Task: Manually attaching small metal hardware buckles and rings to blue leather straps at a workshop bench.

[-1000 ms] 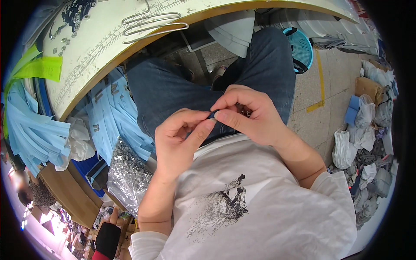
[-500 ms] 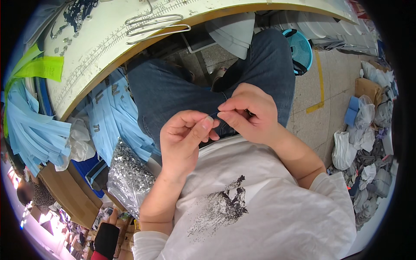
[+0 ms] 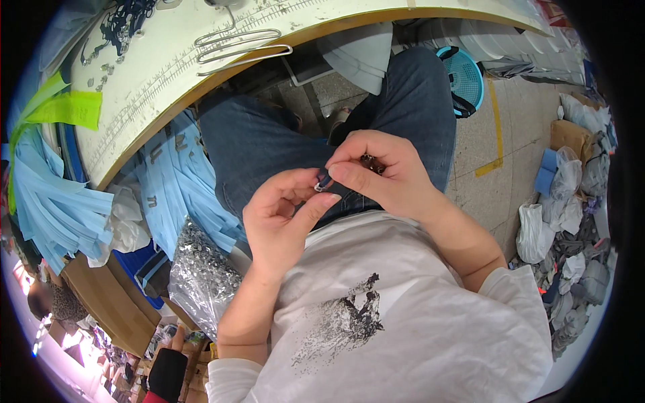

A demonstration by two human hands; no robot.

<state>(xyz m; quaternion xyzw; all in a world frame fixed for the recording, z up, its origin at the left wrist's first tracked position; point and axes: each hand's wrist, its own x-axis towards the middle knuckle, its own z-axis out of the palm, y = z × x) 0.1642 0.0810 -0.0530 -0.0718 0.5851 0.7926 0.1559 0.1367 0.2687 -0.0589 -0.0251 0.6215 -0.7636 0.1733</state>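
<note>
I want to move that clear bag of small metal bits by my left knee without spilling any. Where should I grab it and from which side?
Take the bag at its upper end, near the knee, coming from above with the left hand. It stands slumped, full and bulging lower down, so its crumpled top looks like the only slack part to pinch. Whether that top is sealed cannot be told.

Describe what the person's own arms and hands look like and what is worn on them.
Both the left hand and right hand are bare: no gloves, and no rings or watch that show. The forearms are uncovered; the white sleeves of a printed white shirt are pushed up near the elbows.
</note>
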